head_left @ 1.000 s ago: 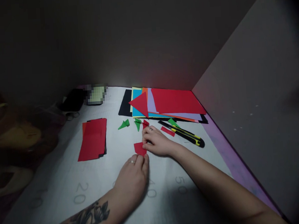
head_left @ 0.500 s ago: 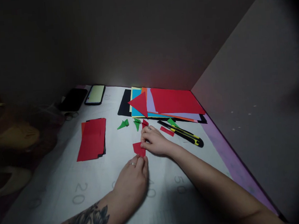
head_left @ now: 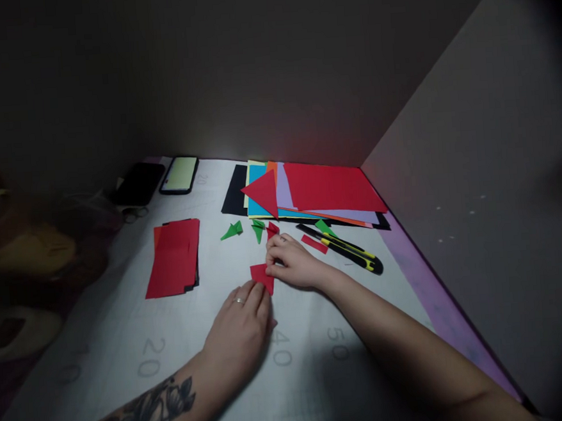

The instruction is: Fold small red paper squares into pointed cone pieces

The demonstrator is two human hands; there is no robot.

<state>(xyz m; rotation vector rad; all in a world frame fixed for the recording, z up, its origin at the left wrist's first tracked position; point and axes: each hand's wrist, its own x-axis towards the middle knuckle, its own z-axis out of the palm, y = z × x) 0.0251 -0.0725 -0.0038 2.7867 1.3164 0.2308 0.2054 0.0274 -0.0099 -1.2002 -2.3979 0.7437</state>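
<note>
A small red paper piece [head_left: 261,276] lies on the white sheet between my hands. My right hand [head_left: 291,261] pinches its right edge between thumb and forefinger. My left hand [head_left: 243,325], with a ring on it, rests its closed fingertips on the near edge of the same piece. Just beyond are two folded green pieces [head_left: 232,230] and a folded red one [head_left: 272,229], partly behind my right hand. A black and yellow cutter [head_left: 351,252] lies to the right, beside a red strip [head_left: 315,244] and a green scrap [head_left: 324,228].
A stack of coloured sheets [head_left: 332,187] lies at the back, with a red triangle [head_left: 264,192] on it. Red sheets [head_left: 173,260] are piled at the left. Two phones, one lit [head_left: 180,174], lie at the back left. Walls stand behind and at the right.
My left hand has shifted slightly left and up along the red piece, its fingers now lying flatter over the near edge. My right hand keeps its pinch in nearly the same place.
</note>
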